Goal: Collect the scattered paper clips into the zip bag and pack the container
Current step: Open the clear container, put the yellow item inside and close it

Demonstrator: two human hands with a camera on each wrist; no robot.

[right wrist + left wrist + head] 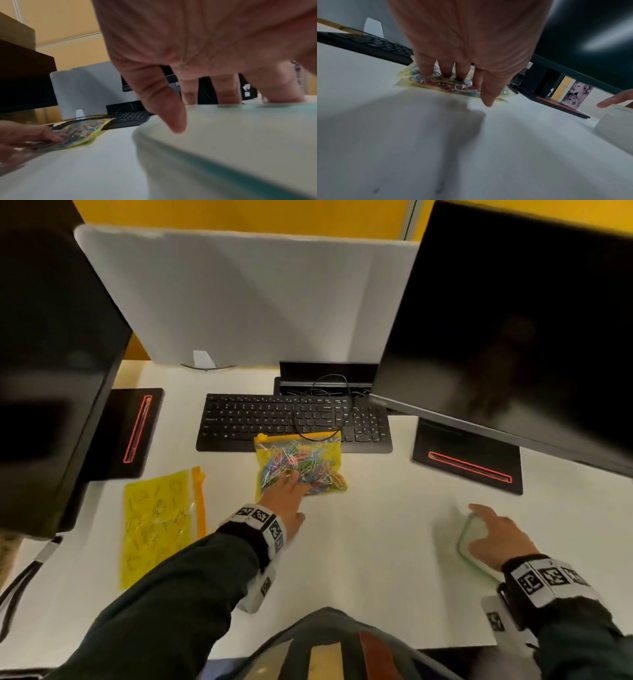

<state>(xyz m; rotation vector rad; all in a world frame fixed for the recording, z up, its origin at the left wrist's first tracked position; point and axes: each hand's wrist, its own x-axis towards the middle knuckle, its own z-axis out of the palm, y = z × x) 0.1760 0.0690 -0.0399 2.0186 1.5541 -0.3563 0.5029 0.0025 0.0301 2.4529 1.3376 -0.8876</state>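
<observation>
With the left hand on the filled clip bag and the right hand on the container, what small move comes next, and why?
Probably the left hand draws the filled zip bag toward the container. Its fingers lie straight on the bag, which sits against the keyboard, apart from the container that the right hand rests on. Whether the container is lidded is unclear.

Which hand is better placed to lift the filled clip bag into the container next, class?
Left, probably. The left hand already rests its fingers on the filled zip bag, while the right hand lies on the container, steadying it.
</observation>
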